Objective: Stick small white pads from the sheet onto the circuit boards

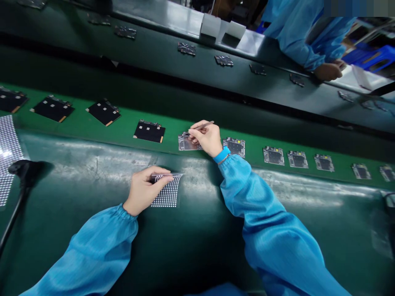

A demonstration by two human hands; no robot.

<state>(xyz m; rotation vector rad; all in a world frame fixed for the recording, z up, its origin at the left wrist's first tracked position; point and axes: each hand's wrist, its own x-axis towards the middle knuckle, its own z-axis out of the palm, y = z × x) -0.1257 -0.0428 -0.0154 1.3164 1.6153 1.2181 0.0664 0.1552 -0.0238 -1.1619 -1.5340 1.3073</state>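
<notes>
My left hand [145, 187] is closed in a pinch round slim metal tweezers [177, 174], whose tips point right. Under it lies a sheet of white round stickers [166, 196], partly covered by the hand. My right hand [206, 137], with a blue band at the wrist, pinches a thin metal tool [206, 125]; it looks like tweezers, its tip hidden by the fingers. That hand is over a circuit board [184, 143] on the green belt [123, 135]. Whether it touches the board I cannot tell. Another circuit board [237, 146] lies just right of it.
Black-covered boards [149, 132] lie leftward on the belt, several bare boards [298, 159] rightward. A black plug with cord [24, 170] and a larger dotted sheet [8, 156] are at left. Across the line, a co-worker's hand [328, 71] rests near another row of boards [224, 61].
</notes>
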